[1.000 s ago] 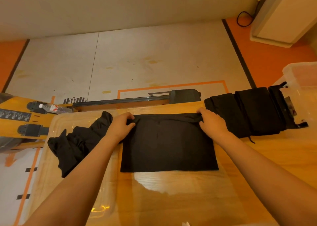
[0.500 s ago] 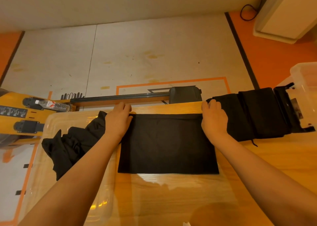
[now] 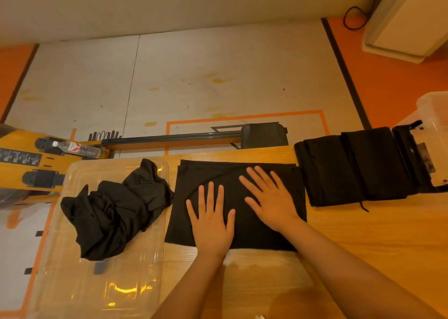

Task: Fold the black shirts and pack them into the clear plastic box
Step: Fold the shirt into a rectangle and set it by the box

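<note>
Head view (steeply downward), close overhead

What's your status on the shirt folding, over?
Left hand and right hand open, flat on the folded shirt. Crumpled pile lies to its left. Folded stack sits between it and the clear box.
</note>
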